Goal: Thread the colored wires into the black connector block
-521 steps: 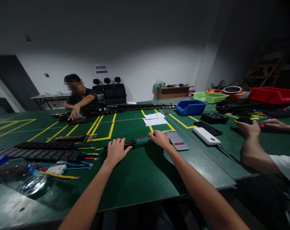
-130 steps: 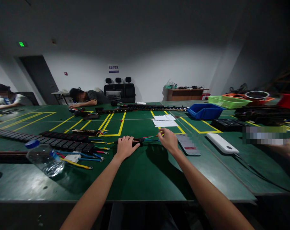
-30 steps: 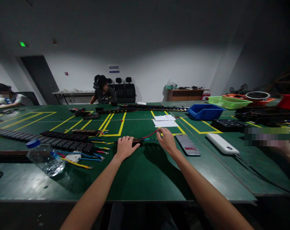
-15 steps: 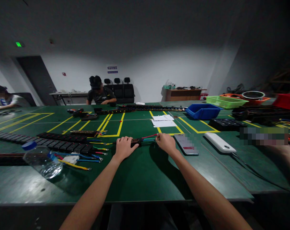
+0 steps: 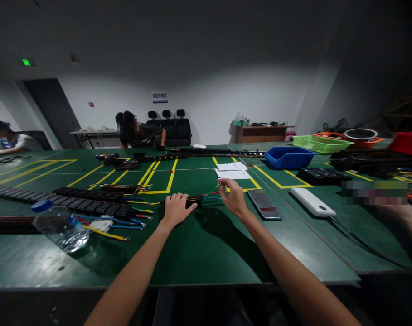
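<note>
Pinching grn wire (image 5: 213, 190) w/ R hand (image 5: 233, 198), L hand (image 5: 176, 209) holding blk strip (image 5: 194, 199); yellow-taped grn table (image 5: 199, 258), dim rm (image 5: 256, 97)

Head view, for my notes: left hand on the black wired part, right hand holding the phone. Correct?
Wrong in one respect: the head view shows the right hand pinching a green-and-yellow wire; the phone lies on the table. The left hand is on the black wired part.

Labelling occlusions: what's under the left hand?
A black strip with copper-coloured lines passes under the left hand. Its right end shows, coloured wires leading from it toward the right hand. The stretch beneath palm and fingers is covered; can't tell what's there.
</note>
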The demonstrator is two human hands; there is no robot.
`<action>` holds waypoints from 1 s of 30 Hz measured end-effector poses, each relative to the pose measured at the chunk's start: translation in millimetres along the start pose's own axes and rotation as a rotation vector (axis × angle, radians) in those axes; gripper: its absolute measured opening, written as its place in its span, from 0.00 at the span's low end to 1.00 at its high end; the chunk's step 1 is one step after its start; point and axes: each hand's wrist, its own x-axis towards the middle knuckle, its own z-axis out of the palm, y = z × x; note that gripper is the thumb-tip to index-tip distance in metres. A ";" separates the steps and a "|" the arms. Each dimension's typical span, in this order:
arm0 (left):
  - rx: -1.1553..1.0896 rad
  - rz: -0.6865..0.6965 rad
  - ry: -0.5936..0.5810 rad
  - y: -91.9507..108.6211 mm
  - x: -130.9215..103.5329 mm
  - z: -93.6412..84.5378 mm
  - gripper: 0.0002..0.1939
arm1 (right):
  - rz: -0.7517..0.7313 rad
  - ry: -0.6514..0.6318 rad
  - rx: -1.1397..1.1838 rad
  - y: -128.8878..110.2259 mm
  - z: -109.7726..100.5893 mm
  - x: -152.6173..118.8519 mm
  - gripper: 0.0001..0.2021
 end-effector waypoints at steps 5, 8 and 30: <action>-0.006 0.001 -0.014 -0.8 0.3 -0.2 0.32 | 0.111 -0.118 -0.225 3.3 1.5 -0.9 0.18; 0.004 0.006 0.001 -2.3 0.5 1.7 0.32 | 0.231 -0.288 -0.425 6.0 0.6 -1.8 0.18; 0.003 0.008 0.001 -2.6 0.2 1.2 0.33 | 0.044 -0.061 -0.133 14.1 6.6 -0.3 0.18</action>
